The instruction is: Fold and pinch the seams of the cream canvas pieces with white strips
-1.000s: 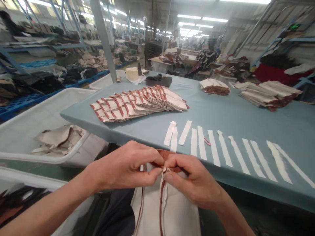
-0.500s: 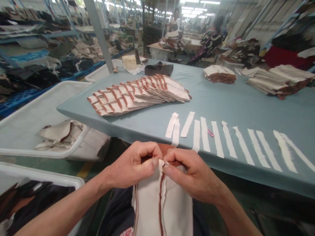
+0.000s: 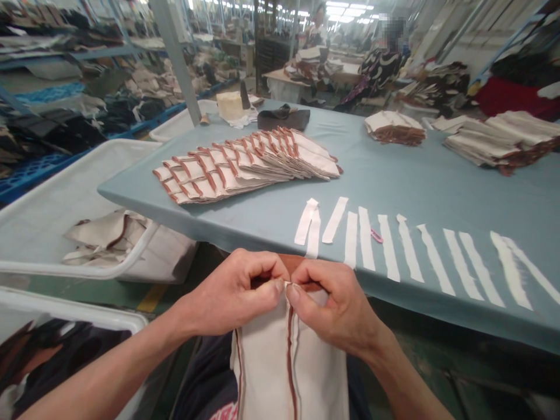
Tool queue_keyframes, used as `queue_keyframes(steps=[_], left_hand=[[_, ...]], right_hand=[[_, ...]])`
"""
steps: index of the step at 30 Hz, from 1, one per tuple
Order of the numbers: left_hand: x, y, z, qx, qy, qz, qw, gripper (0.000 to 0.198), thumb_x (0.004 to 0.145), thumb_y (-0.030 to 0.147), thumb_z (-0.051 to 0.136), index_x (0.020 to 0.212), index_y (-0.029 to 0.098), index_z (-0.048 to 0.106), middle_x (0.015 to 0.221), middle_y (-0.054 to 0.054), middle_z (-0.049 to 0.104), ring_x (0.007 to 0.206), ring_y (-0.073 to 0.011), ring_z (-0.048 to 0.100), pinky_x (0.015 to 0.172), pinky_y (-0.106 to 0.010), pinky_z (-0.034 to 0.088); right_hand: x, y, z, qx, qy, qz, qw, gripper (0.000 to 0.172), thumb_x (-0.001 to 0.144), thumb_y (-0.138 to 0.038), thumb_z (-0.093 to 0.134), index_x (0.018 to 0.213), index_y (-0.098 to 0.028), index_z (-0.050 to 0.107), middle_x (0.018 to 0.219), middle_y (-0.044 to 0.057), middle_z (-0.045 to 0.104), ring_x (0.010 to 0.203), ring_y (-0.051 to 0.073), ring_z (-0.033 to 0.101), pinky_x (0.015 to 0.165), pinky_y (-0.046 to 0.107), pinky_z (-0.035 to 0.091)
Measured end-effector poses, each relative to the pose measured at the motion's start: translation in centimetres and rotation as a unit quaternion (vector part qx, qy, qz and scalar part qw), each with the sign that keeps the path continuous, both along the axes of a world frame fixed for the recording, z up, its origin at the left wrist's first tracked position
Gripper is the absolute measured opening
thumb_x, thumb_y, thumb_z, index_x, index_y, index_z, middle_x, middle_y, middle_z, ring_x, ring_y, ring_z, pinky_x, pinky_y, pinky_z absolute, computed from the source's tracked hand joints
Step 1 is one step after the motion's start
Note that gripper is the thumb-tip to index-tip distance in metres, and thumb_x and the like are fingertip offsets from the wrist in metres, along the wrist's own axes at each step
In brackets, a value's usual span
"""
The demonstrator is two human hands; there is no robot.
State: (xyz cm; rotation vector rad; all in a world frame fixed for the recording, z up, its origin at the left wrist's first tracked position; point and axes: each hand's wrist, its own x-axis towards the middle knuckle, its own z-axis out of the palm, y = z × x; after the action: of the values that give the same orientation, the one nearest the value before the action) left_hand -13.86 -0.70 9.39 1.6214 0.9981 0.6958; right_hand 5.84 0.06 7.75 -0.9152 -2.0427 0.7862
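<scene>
Both of my hands pinch the top edge of a cream fabric piece (image 3: 280,367) with brown trim that hangs down over my lap. My left hand (image 3: 236,294) grips the edge on the left of its brown centre seam, thumb against fingers. My right hand (image 3: 332,303) pinches the same edge just right of the seam. The hands touch at the thumbs, just below the near edge of the blue-grey table (image 3: 415,181).
A fanned row of finished cream pieces (image 3: 245,166) lies on the table's left. Several white tape strips (image 3: 394,245) lie along the near edge. More stacks (image 3: 499,143) sit far right. White bins (image 3: 65,233) with fabric stand at left. A person sits beyond the table.
My hands have stayed pinched on the fabric's top edge and drawn slightly closer together. The view has tilted down a little.
</scene>
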Motion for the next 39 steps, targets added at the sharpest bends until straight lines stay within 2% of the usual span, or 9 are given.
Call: queue_keyframes(steps=[4,7,11,14,23,28,31,35,39], left_hand=[[-0.3,0.2,-0.3,0.011,-0.010,-0.022,1.000,0.014,0.084,0.020,0.058,0.072,0.014,0.061,0.062,0.005,0.053,0.055,-0.0070,0.043,0.051,-0.016,0.034],[-0.6,0.5,-0.6,0.001,-0.033,-0.046,0.998,0.019,0.087,0.025,0.061,0.073,0.013,0.062,0.063,0.004,0.053,0.056,-0.0076,0.042,0.052,-0.017,0.034],[-0.8,0.9,-1.3,-0.077,-0.079,-0.065,0.992,0.032,0.086,0.039,0.073,0.073,0.013,0.060,0.064,0.005,0.049,0.057,-0.0074,0.037,0.051,-0.017,0.030],[-1.1,1.1,-1.6,-0.110,-0.098,-0.079,0.986,0.033,0.087,0.040,0.075,0.075,0.013,0.059,0.065,0.004,0.049,0.059,-0.0076,0.037,0.051,-0.017,0.030],[-2.0,0.7,-2.0,-0.084,-0.056,-0.093,0.991,0.021,0.088,0.031,0.065,0.078,0.013,0.059,0.067,0.004,0.051,0.059,-0.0080,0.039,0.052,-0.018,0.031],[-1.5,0.4,-1.6,0.050,0.045,-0.057,0.996,0.009,0.079,0.016,0.057,0.071,0.015,0.055,0.063,0.006,0.049,0.058,-0.0072,0.040,0.053,-0.019,0.029],[-1.2,-0.2,-0.6,0.159,0.135,-0.038,0.977,0.010,0.077,0.010,0.053,0.069,0.016,0.055,0.060,0.007,0.045,0.056,-0.0070,0.038,0.054,-0.022,0.026],[-0.8,-1.1,0.7,0.213,0.252,0.008,0.944,0.013,0.081,0.012,0.051,0.069,0.017,0.051,0.062,0.005,0.046,0.057,-0.0095,0.040,0.057,-0.028,0.022],[-0.8,-1.1,0.2,0.167,0.175,0.033,0.970,0.017,0.079,0.011,0.049,0.064,0.018,0.044,0.058,0.007,0.039,0.053,-0.0080,0.035,0.054,-0.026,0.022]], right_hand=[[0.3,0.1,-0.1,0.006,0.005,0.019,1.000,0.016,0.083,-0.017,0.060,0.067,-0.020,0.059,0.061,-0.003,0.061,0.054,0.010,0.051,0.053,0.022,0.040],[0.6,0.3,0.0,-0.057,0.001,0.046,0.997,0.015,0.083,-0.020,0.063,0.068,-0.019,0.061,0.062,-0.004,0.060,0.054,0.009,0.050,0.053,0.020,0.039],[0.9,0.7,0.3,-0.171,-0.007,0.081,0.982,0.019,0.086,-0.023,0.063,0.068,-0.018,0.061,0.063,-0.005,0.056,0.055,0.008,0.047,0.049,0.019,0.034],[1.0,0.7,0.5,-0.187,-0.025,0.102,0.977,0.020,0.090,-0.022,0.058,0.070,-0.018,0.060,0.064,-0.005,0.057,0.057,0.008,0.047,0.052,0.019,0.034],[0.5,-0.5,0.5,-0.080,-0.066,0.086,0.991,0.017,0.088,-0.014,0.052,0.073,-0.019,0.058,0.067,-0.004,0.061,0.060,0.010,0.051,0.062,0.024,0.037],[0.3,-0.8,0.4,0.043,-0.159,0.056,0.985,0.021,0.090,-0.011,0.049,0.074,-0.016,0.062,0.070,0.002,0.065,0.065,0.015,0.056,0.064,0.030,0.034],[-0.1,-0.9,0.5,0.128,-0.211,0.026,0.969,0.024,0.091,-0.010,0.048,0.074,-0.016,0.064,0.069,0.003,0.066,0.065,0.017,0.057,0.064,0.034,0.032],[-0.9,-1.0,0.7,0.208,-0.236,-0.020,0.949,0.027,0.090,-0.008,0.047,0.070,-0.017,0.063,0.064,0.002,0.062,0.061,0.018,0.053,0.062,0.036,0.029],[-1.4,-0.8,0.5,0.209,-0.241,-0.022,0.948,0.027,0.092,-0.010,0.047,0.071,-0.017,0.063,0.065,0.002,0.061,0.062,0.019,0.053,0.063,0.037,0.031]])
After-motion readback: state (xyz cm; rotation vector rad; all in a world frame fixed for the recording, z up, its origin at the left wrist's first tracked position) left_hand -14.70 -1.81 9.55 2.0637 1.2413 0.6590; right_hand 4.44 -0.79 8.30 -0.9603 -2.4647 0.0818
